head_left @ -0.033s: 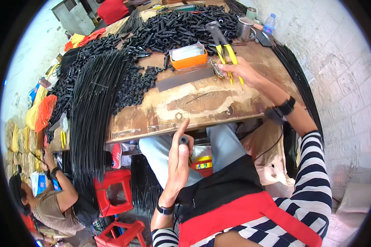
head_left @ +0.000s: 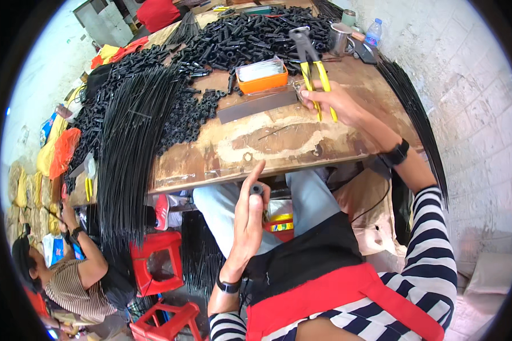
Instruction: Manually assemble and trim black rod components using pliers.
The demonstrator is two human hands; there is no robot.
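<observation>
Two hands show in the head view. My left hand (head_left: 248,220) grasps one black tubular sleeve (head_left: 256,190) above my lap, near the table edge, hollow end facing me, index finger extended. My right hand (head_left: 334,98) grips yellow-handled pliers (head_left: 323,77) over the wooden table (head_left: 182,174), near the orange box (head_left: 264,84); I cannot tell whether its fingertips also pinch a small part. Step in hand, by my judgement: holding the sleeve. The next move calls for a firm left grip.
</observation>
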